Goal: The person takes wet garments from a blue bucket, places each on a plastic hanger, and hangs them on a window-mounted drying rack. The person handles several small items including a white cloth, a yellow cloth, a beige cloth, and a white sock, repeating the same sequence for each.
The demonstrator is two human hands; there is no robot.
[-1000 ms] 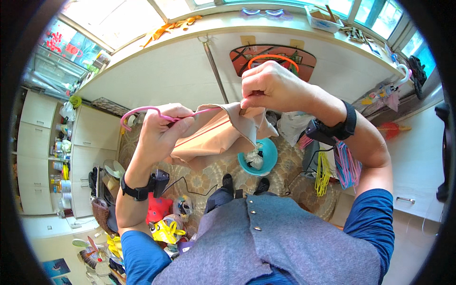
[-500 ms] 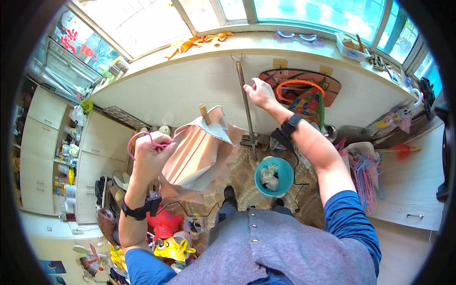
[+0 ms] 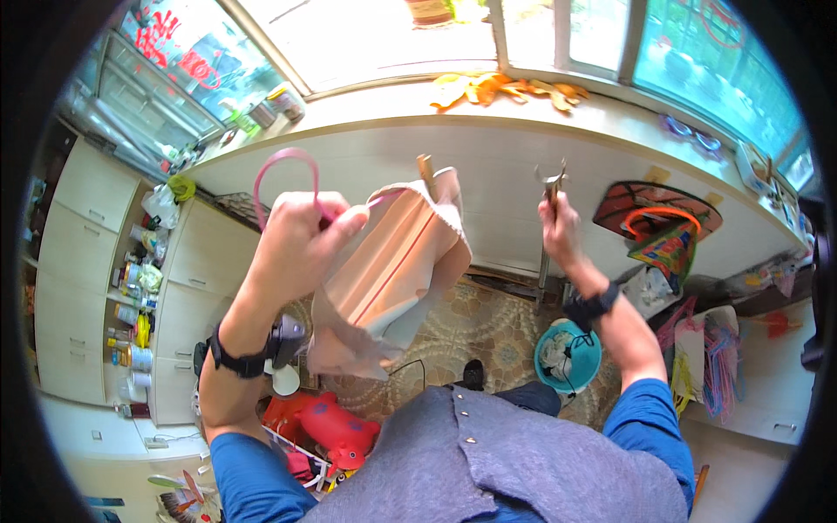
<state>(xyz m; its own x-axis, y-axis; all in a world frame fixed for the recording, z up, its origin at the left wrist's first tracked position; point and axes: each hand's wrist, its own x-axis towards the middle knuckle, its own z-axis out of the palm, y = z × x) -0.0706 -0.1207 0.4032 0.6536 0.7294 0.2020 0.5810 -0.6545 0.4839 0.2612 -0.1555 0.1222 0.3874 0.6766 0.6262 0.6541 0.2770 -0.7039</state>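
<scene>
My left hand (image 3: 301, 235) is closed around a pink clothes hanger (image 3: 288, 155), whose curved loop rises above the fist. From the hanger hangs a beige, pinkish cloth item (image 3: 375, 279) with a red stripe, its upper edge gaping. A wooden clothespin (image 3: 425, 171) sticks up from its top edge. Out to the right, my right hand (image 3: 562, 235) grips a metal pole (image 3: 552, 183) just below its forked tip. The shaft runs down behind the hand toward the floor; its lower end is hard to make out.
Orange cloth (image 3: 506, 91) and goggles (image 3: 693, 132) lie on the windowsill ledge. A small basketball hoop (image 3: 663, 213) is mounted on the wall at right. On the floor stand a turquoise bucket (image 3: 591, 362) and a red toy (image 3: 336, 431). Cabinets (image 3: 209, 253) line the left side.
My right hand, empty beside the leaning pole before, has taken hold of its upper end. My left hand has risen with the hanger and cloth. The view has swung left.
</scene>
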